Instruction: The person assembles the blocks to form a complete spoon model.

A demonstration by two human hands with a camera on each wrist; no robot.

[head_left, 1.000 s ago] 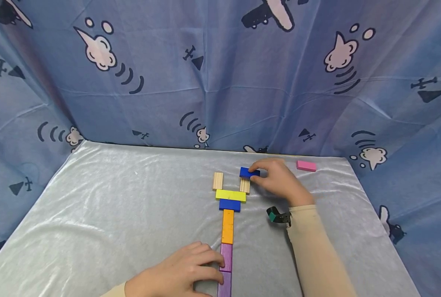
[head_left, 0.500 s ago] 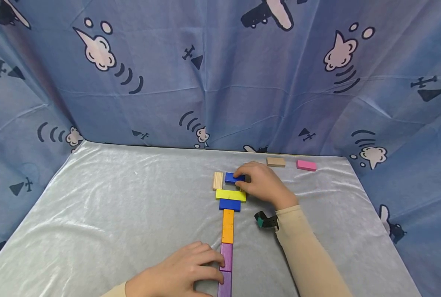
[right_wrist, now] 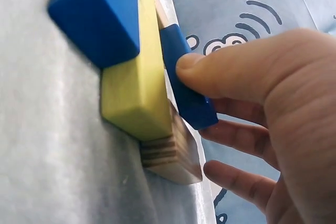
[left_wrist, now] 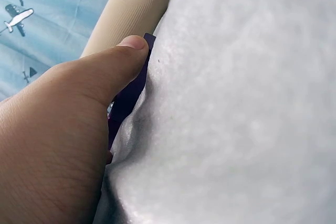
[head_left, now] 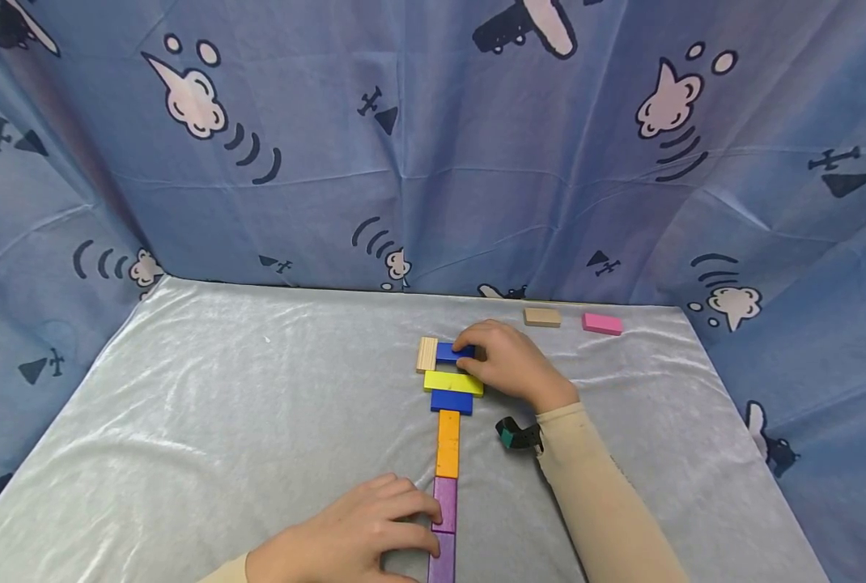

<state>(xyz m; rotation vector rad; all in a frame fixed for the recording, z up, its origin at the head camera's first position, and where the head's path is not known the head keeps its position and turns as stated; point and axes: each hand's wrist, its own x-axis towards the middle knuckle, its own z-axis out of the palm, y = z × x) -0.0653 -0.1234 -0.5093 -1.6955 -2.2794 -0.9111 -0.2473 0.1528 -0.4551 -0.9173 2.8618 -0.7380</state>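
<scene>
This is a small screened-off play or work corner; whether it stands in a home, a studio or a lab cannot be told. A blue curtain (head_left: 447,138), printed with cartoon aeroplanes (head_left: 551,26) and white puffs (head_left: 196,104), closes the far side and hangs at left and right. A pale grey, velvety tablecloth (head_left: 222,405) bears coloured toy-like blocks (head_left: 447,444).

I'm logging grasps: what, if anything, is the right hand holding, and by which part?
The right hand pinches the farther blue block by its long sides, around the middle.
</scene>
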